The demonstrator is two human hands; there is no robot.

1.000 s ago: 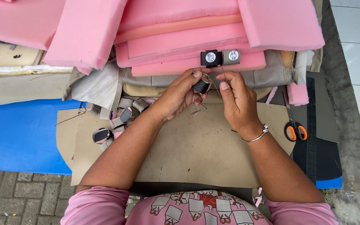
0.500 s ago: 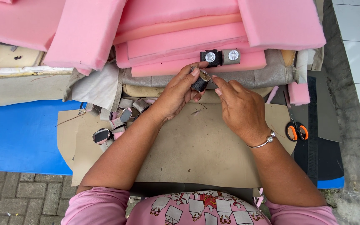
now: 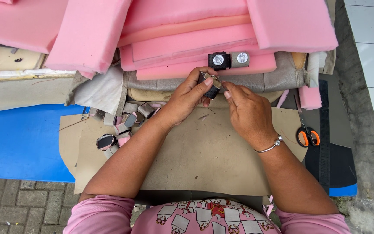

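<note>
My left hand (image 3: 186,97) and my right hand (image 3: 246,113) meet over a tan leather sheet (image 3: 195,151), and both pinch one small dark leather piece (image 3: 211,86) with a metal fitting between the fingertips. The left thumb and fingers wrap the piece from the left. From the right, my right fingers touch its edge. A silver bracelet sits on the right wrist. Just above the hands, a black tab and a grey tab, each with a round metal snap (image 3: 228,60), lie on a pink foam slab (image 3: 195,43).
Stacked pink foam blocks (image 3: 87,34) fill the far side. Several small leather pieces and scraps (image 3: 117,130) lie to the left on the sheet. Orange-handled scissors (image 3: 307,134) and a dark ruler (image 3: 324,130) rest at the right. A blue mat (image 3: 18,143) lies left.
Both hands stay together on the small piece. My right hand has slid slightly lower and rightward, with its fingers now pulling at the piece's edge.
</note>
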